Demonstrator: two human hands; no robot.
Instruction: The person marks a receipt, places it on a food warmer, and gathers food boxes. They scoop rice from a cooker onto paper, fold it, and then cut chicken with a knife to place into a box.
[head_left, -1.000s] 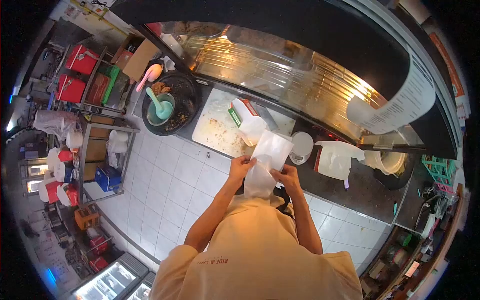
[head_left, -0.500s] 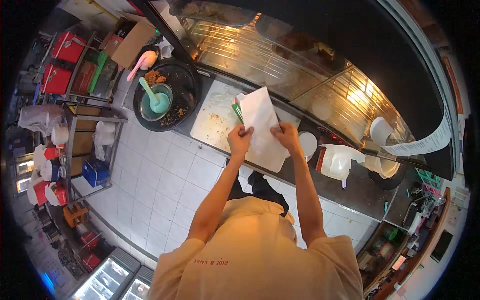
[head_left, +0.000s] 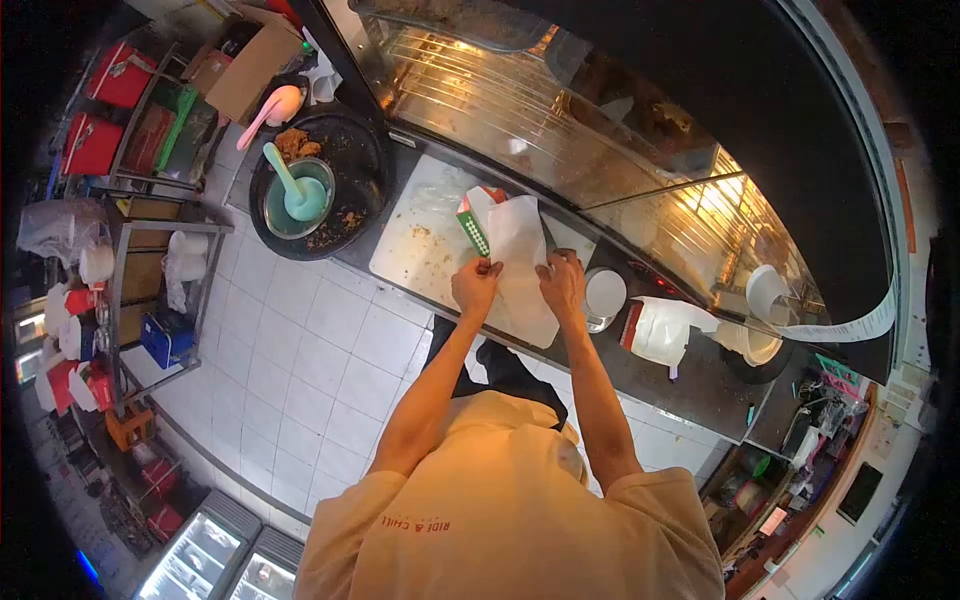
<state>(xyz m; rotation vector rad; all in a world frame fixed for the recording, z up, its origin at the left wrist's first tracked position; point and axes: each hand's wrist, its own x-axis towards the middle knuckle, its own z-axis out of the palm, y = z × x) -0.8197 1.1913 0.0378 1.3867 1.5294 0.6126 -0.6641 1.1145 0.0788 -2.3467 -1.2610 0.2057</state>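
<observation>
Both hands are over the white cutting board (head_left: pixel 408 250). My left hand (head_left: pixel 475 286) pinches the lower left edge of a white paper sheet (head_left: pixel 517 232). My right hand (head_left: pixel 562 280) has its fingers closed on the right edge of the same sheet. Just beyond my left hand, a green, red and white carton (head_left: pixel 474 222) lies on the board, with the paper partly over its right side. Brown crumbs are scattered on the board to the left. A dark, long object lies beside the paper near my right hand, partly hidden.
At the left, a black tray (head_left: pixel 356 160) holds a metal bowl (head_left: pixel 276 222) with a mint-green ladle (head_left: pixel 285 172) and fried pieces. A lit glass display case (head_left: pixel 480 100) stands behind the board. A round white-topped object (head_left: pixel 605 293) and white paper packaging (head_left: pixel 662 330) are at the right.
Both hands have lowered the paper toward the board, and its upper edge now bends down. More of the green and red carton shows. The camera view has shifted slightly.
</observation>
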